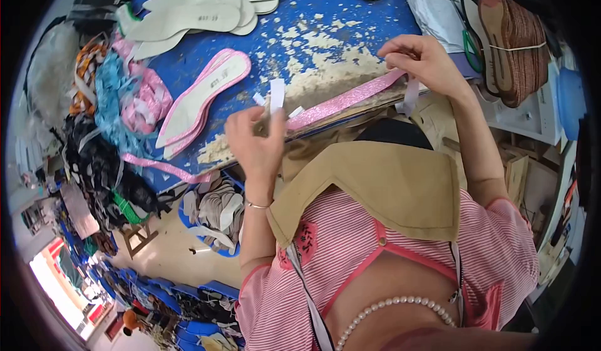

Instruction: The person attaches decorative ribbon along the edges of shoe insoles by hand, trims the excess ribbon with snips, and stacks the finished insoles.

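A pink glitter strip [344, 102] is stretched along the near edge of the worn blue table, between my two hands. My left hand [253, 139] is closed at its left end, fingers curled, with a white tape piece [277, 93] standing up by the fingertips. At the right end, my right hand [429, 66] pinches the strip between thumb and fingers. A pale backing tail [410, 97] hangs below that hand. Left of my hands lies a small stack of pink-edged insoles [210, 88]. Another length of pink strip [163, 166] trails over the table's left edge.
White insoles [200, 18] lie at the back of the table [269, 44]. Fabric scraps [109, 101] hang at the left. Tied brown soles [516, 44] and green-handled scissors [471, 49] sit at the right. A blue basket of pieces [183, 210] stands below.
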The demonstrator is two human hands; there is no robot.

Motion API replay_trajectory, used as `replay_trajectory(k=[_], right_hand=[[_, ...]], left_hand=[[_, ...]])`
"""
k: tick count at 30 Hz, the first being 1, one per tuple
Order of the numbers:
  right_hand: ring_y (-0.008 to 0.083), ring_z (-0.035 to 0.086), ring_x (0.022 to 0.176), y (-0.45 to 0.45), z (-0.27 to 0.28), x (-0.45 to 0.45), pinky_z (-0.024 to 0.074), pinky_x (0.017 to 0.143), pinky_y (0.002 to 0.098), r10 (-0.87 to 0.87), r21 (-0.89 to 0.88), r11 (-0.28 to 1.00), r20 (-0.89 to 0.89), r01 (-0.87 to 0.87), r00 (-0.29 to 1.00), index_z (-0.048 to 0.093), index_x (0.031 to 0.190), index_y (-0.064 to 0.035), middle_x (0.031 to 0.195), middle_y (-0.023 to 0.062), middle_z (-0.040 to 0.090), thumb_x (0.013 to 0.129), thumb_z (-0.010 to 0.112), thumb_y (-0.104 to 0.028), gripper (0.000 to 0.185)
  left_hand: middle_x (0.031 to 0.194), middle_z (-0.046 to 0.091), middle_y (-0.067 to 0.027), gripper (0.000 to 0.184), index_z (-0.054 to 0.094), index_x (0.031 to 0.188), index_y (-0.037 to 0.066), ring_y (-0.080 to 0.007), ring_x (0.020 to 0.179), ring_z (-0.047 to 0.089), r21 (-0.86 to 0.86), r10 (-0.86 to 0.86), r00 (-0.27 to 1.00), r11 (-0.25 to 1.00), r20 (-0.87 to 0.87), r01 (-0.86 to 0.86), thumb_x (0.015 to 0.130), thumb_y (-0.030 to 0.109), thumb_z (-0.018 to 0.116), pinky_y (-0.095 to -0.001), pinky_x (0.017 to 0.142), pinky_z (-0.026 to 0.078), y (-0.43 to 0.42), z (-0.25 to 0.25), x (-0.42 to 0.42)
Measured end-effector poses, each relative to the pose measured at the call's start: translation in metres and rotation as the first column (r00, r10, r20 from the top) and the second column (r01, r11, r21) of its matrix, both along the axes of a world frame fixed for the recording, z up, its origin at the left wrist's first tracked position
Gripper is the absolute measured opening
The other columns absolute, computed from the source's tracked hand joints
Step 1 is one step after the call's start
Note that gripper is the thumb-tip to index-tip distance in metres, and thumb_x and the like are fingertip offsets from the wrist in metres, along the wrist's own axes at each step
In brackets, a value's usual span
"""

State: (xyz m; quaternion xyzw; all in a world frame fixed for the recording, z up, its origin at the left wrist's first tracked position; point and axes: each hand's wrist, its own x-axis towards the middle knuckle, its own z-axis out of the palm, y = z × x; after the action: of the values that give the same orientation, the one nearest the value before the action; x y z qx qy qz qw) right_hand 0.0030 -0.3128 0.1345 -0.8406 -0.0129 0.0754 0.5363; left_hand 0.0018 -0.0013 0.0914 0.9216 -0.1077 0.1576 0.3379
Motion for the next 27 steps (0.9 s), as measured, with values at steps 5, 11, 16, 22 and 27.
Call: replay_trajectory(k=[5, 11, 16, 22, 27], right_hand=[[0.0055, 0.050, 0.056, 0.041, -0.005, -0.016, 0.0398, 0.051, 0.0186, -0.021, 0.093, 0.995, -0.149, 0.035, 0.989, 0.069, 0.087, -0.0012, 0.066, 0.0002, 0.060, 0.084, 0.062, -0.013, 0.014], [0.0141, 0.055, 0.072, 0.082, -0.026, -0.007, 0.0443, 0.065, 0.0253, 0.166, -0.118, 0.979, -0.001, -0.165, 0.986, 0.067, 0.097, -0.0009, 0.081, 0.0067, 0.064, 0.085, 0.061, -0.017, 0.022], [0.0089, 0.053, 0.070, 0.104, 0.005, -0.011, 0.0423, 0.062, 0.0222, -0.052, 0.451, 0.892, 0.030, 0.033, 0.998, 0.066, 0.094, -0.0007, 0.081, 0.0016, 0.064, 0.085, 0.062, -0.013, 0.016], [0.0040, 0.049, 0.064, 0.092, 0.022, -0.020, 0.0382, 0.055, 0.0178, -0.228, 0.523, 0.841, 0.116, 0.136, 0.967, 0.065, 0.088, -0.0037, 0.080, 0.0002, 0.063, 0.084, 0.062, -0.012, 0.010], [0.0057, 0.050, 0.062, 0.064, 0.060, -0.023, 0.0398, 0.057, 0.0193, -0.493, 0.682, 0.677, 0.139, 0.278, 0.859, 0.065, 0.091, -0.0038, 0.077, 0.0000, 0.064, 0.084, 0.062, -0.008, 0.009]], left_hand=[[0.075, 0.058, -0.0064, 0.008, 0.062, 0.080, 0.004, -0.0218, 0.068, 0.052, 0.104, 0.023, 0.998, 0.994, -0.059, -0.017, 0.079, 0.011, 0.066, -0.0321, 0.065, 0.044, 0.007, -0.029, -0.017], [0.075, 0.060, -0.0052, 0.009, 0.060, 0.088, 0.002, -0.0117, 0.063, 0.051, -0.728, -0.208, 0.921, 0.677, -0.328, -0.107, 0.090, 0.010, 0.057, -0.0247, 0.060, 0.045, -0.011, 0.005, -0.002], [0.075, 0.061, -0.0060, 0.009, 0.059, 0.097, 0.002, -0.0097, 0.056, 0.048, -0.901, -0.500, 0.779, 0.392, -0.378, -0.185, 0.092, 0.008, 0.055, -0.0213, 0.055, 0.042, -0.043, 0.041, -0.005], [0.074, 0.060, -0.0059, 0.013, 0.058, 0.103, 0.003, -0.0089, 0.054, 0.047, -0.873, -0.550, 0.745, 0.480, -0.378, -0.088, 0.094, 0.008, 0.051, -0.0193, 0.051, 0.038, -0.067, 0.049, -0.011], [0.072, 0.061, -0.0024, 0.021, 0.058, 0.112, 0.003, -0.0100, 0.053, 0.048, -0.725, -0.600, 0.711, 0.663, -0.365, 0.187, 0.093, 0.005, 0.050, -0.0215, 0.050, 0.038, -0.073, 0.041, -0.020]])
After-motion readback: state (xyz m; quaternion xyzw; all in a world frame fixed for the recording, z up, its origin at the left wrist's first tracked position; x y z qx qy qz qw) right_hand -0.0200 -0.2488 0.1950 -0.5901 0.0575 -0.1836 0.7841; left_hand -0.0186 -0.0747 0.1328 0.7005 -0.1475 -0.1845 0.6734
